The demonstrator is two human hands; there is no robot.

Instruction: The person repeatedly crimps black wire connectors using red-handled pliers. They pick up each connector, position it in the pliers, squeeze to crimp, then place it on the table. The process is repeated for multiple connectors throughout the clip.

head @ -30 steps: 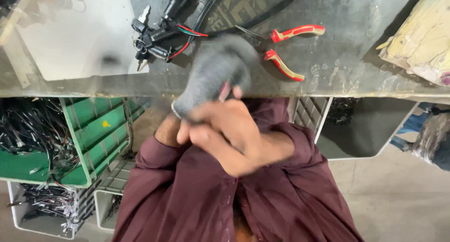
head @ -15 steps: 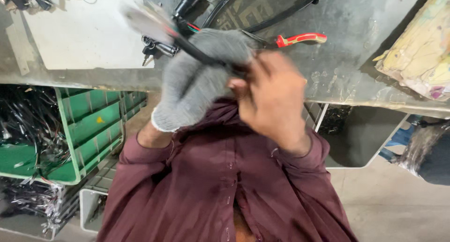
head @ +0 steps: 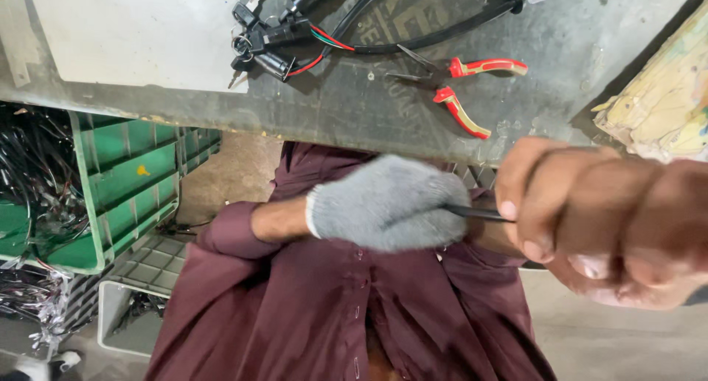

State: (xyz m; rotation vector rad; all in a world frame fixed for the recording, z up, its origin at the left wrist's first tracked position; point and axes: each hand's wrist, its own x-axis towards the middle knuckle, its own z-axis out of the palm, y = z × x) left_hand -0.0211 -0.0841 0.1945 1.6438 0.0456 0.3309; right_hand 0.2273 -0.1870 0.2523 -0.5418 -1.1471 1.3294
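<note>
A grey metal workbench (head: 575,49) is seen from above. On it, a pale rectangular sheet (head: 140,30) is laid at the left. Just beside the sheet, a cluster of black switch connectors with keys (head: 258,45) is placed, from which a black cable with red and green wires (head: 413,38) is run rightward. Red-handled pliers (head: 461,86) are laid just below the cable. Crumpled yellowish paper (head: 664,101) is positioned at the right edge.

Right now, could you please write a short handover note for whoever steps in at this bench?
Left hand, in a grey knit glove, is closed around a thin black cable. Right hand, bare, grips the same cable close to the camera. Red-handled pliers lie open on the grey bench, beside a black wiring harness with keys. Green crate of cables stands below. Progress cannot be judged.
</note>
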